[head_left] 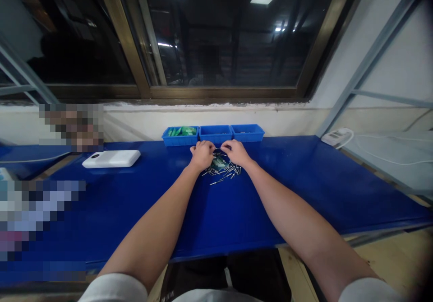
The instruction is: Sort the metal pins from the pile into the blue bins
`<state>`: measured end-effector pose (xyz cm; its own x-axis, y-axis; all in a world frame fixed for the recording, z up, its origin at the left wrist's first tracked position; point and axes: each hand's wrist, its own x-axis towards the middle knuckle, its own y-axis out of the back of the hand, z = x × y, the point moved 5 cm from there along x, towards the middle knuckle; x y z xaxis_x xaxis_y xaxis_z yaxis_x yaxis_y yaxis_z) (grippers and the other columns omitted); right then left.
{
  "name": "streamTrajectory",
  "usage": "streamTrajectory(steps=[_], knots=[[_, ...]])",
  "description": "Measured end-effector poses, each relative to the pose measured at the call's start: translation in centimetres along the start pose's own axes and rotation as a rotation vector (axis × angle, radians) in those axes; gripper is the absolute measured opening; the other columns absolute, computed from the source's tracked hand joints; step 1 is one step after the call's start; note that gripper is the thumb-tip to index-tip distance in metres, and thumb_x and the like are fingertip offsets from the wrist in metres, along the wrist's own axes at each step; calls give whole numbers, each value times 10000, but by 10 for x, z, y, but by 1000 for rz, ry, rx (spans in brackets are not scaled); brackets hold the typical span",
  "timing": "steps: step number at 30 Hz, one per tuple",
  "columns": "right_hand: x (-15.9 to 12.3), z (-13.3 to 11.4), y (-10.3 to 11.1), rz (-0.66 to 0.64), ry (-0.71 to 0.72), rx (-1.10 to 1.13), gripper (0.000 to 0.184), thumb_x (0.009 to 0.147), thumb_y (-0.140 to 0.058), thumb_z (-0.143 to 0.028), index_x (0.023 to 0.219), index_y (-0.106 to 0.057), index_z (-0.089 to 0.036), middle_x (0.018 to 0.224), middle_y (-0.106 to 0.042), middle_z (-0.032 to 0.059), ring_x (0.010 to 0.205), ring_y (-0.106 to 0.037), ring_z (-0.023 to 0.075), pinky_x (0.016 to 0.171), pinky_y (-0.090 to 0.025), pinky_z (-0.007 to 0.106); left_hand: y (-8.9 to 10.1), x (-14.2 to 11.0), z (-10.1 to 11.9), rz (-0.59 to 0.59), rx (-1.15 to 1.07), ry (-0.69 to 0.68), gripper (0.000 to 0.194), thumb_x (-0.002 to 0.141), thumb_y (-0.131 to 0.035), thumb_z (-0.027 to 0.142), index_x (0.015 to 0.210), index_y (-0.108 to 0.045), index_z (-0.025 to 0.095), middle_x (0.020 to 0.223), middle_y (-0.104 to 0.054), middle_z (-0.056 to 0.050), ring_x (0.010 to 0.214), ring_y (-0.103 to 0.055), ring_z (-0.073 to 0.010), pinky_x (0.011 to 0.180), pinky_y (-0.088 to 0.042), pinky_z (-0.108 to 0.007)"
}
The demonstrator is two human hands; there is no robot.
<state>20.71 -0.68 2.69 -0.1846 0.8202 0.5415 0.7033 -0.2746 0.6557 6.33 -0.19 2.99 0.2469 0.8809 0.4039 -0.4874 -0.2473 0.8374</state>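
Left hand (203,155): yours, curled beside scattered metal pins (231,171).
Right hand (236,152): yours, curled opposite, nearby.
Bins (215,137): three, blue, beyond your hands; leftmost holds green packets (184,131).
Desk (142,211): blue, white device (117,159) to your left.

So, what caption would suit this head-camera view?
Left hand and right hand close together by metal pins, three blue bins beyond.

Small lettering (168,295), on dark clothing (260,272); unreadable
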Motion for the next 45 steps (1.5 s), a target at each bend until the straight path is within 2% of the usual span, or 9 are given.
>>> streamTrajectory(steps=[6,17,23,26,29,32,37,41,45], knots=[[1,5,3,39,-94,-10,144,776,-547,-261,762,-670,-188,699,-628,18,699,-534,151,688,-382,268,5,-2,7,87,-77,-153,126,832,-508,275,885,-604,214,920,-663,-27,929,-554,-202,831,-306,-358],[1,4,1,4,-86,90,295,827,-458,-337,648,-620,-167,665,-638,15,663,-552,136,667,-394,254,10,-4,12,69,93,-171,286,910,-378,322,838,-626,200,871,-678,-51,897,-572,-216,789,-302,-355],[2,9,0,49,-141,401,176,723,-570,-308,788,-631,-156,731,-659,21,687,-598,138,697,-447,273,9,-4,10,48,100,-173,320,922,-337,346,879,-623,211,875,-654,-54,900,-560,-206,761,-346,-314],[2,11,2,53,-178,514,178,639,-633,-295,743,-641,-152,728,-663,21,700,-598,145,711,-456,283,8,-3,9,35,81,-152,343,921,-330,364,903,-634,205,881,-649,-67,902,-561,-199,781,-367,-299],[0,14,4,50,-249,579,187,639,-616,-317,725,-654,-156,713,-672,22,712,-603,160,682,-457,280,9,-3,11,44,34,-140,361,920,-323,387,939,-634,205,917,-654,-70,933,-562,-201,818,-377,-301],[0,22,11,151,-308,577,192,655,-577,-309,740,-660,-159,736,-682,32,743,-611,173,685,-463,282,12,-2,6,110,-46,-119,346,914,-339,389,1040,-604,205,992,-652,-62,969,-562,-194,858,-384,-301],[-2,55,25,459,-433,465,281,627,-550,-242,871,-648,-144,866,-680,58,815,-609,177,771,-471,306,16,3,-22,181,-68,9,278,853,-441,300,1063,-592,197,1003,-650,-51,986,-564,-193,861,-408,-295],[-4,72,32,520,-520,498,420,594,-526,-198,999,-612,-127,994,-659,85,871,-598,184,767,-474,310,15,5,-38,166,-33,92,232,813,-466,259,972,-627,210,998,-645,-44,964,-574,-192,849,-419,-291],[-8,73,36,535,-598,574,474,573,-513,-206,1036,-596,-141,1028,-647,81,872,-592,197,706,-480,304,11,5,-40,87,4,136,207,796,-482,273,913,-648,231,983,-647,-38,972,-571,-205,857,-412,-307]])
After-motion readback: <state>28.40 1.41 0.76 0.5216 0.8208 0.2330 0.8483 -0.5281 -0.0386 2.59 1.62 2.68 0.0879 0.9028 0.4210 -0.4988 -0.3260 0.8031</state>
